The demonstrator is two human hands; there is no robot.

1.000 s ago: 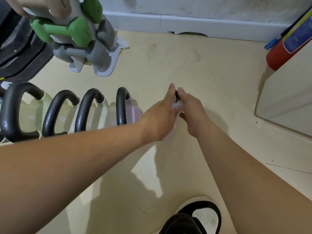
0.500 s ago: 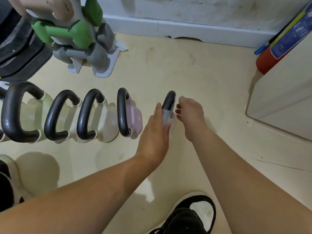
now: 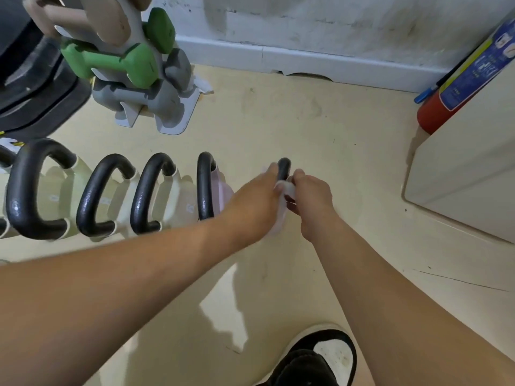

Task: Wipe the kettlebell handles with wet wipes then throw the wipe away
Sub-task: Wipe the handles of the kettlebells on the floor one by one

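Pinching the wet wipe (image 3: 285, 190) around the rightmost kettlebell handle (image 3: 284, 168), both the left hand (image 3: 256, 201) and right hand (image 3: 310, 199) clamp; sliding along the whole arch would cover it best.

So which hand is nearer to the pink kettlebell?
Left. The left hand is just right of the pink kettlebell; the right hand is farther right, past the black handle.

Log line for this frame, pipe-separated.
step: wiping handle | left hand: on kettlebell handle | right hand: pinching wet wipe at handle | other four kettlebells: lined up left, untouched
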